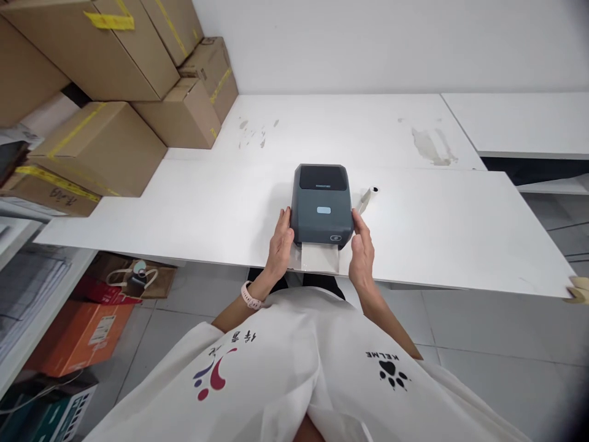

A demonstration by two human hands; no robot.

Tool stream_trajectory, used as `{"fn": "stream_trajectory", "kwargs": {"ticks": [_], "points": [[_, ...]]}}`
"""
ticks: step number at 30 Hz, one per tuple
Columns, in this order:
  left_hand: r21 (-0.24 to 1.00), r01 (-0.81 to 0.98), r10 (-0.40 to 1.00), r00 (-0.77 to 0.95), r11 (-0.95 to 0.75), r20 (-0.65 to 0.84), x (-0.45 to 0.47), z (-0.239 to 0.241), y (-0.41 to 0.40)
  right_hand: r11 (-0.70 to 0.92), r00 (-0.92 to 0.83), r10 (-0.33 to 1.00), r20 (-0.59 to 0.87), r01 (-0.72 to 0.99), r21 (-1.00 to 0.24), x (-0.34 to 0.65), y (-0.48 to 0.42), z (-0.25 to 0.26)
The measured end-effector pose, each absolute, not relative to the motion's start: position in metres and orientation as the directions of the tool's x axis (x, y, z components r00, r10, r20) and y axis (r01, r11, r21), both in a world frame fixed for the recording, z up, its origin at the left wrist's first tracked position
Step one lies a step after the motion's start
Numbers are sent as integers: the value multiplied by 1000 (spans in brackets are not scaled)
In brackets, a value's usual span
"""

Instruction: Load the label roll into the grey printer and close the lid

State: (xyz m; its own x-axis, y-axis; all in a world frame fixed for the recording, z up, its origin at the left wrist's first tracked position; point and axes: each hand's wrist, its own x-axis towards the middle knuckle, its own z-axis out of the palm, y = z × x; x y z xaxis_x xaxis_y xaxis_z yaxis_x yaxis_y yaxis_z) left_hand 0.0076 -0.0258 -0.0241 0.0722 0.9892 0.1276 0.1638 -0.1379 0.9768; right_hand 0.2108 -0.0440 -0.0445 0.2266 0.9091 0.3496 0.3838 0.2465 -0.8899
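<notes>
A dark grey label printer (pixel 323 199) sits on the white table near its front edge, between my two hands. A blank white label strip (pixel 319 258) sticks out of its front, reaching the table edge. My left hand (pixel 279 248) presses along the printer's left side, fingers fairly straight and pointing away from me. On the opposite side, my right hand (pixel 362 248) lies against the casing the same way, so both hands clasp the printer. Just behind my right fingertips is a small white roll (pixel 374 191) with a pale strip trailing toward the printer.
Taped cardboard boxes (pixel 99 147) are stacked at the table's left end, against the wall. The white table (pixel 451 233) has peeled patches toward the back. Below left, an orange box (pixel 87 334) and a paper bag stand on the tiled floor beside a shelf.
</notes>
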Motion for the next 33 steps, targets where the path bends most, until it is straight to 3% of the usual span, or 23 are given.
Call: {"fn": "stream_trajectory", "kwargs": {"ticks": [4,6,9,12,15,19,22,25,28,30,33], "points": [[955,85,957,75,-284,279,6,1,15,387,160,856,492,434,-814,221,-5,-17],[940,153,953,41,-304,301,7,11,42,455,117,807,579,503,-735,223,28,2],[881,447,985,-7,-153,174,12,18,72,465,79,752,654,640,-612,226,88,28],[706,709,1000,8,3,-13,16,15,82,431,29,751,660,736,-523,235,143,45],[621,781,989,36,64,-146,17,7,81,472,-70,729,681,771,-427,243,169,58],[609,790,985,44,69,-169,15,2,82,489,-98,689,718,794,-361,235,147,72],[566,824,989,53,36,-139,15,1,84,524,-268,776,571,778,-347,218,118,70],[536,844,990,50,27,-129,17,1,84,524,-489,852,187,790,-318,203,109,55],[546,837,992,36,37,-122,18,1,82,448,-481,867,-131,866,-220,192,120,37],[557,829,992,28,44,-120,18,0,82,432,-464,865,-191,882,-187,191,127,32],[574,817,992,29,46,-122,17,-1,82,483,-565,811,-152,793,-371,206,131,40]]}}
